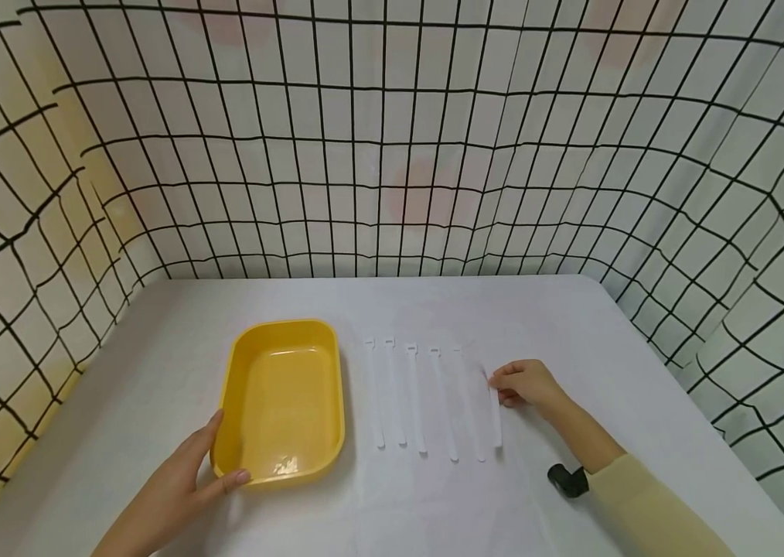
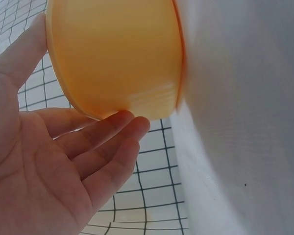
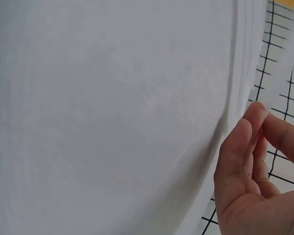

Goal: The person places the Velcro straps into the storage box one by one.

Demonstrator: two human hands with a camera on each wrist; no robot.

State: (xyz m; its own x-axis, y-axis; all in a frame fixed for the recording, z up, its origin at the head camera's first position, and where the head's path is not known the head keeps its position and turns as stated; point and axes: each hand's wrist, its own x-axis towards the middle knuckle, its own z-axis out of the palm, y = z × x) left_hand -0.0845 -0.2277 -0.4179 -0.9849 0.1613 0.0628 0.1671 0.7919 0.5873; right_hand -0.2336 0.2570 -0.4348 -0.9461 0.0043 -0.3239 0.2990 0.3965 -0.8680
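Note:
A yellow plastic basin (image 1: 281, 402) sits on the white table, left of the middle. My left hand (image 1: 176, 476) holds its near-left corner, thumb on the near rim and fingers along the outer wall (image 2: 117, 58). To the right lie several flat white cable ties (image 1: 416, 402) side by side, each with a slotted head at the far end and a rounded tail. My right hand (image 1: 530, 384) pinches the rightmost white cable tie (image 1: 496, 422) near its upper part, between thumb and fingertips (image 3: 255, 110). Its head is hidden or too faint to see.
The table is covered with white cloth (image 1: 475, 514). Black wire mesh (image 1: 364, 162) in front of white cloth encloses the far side and both flanks. A small black device (image 1: 568, 480) shows at the right wrist.

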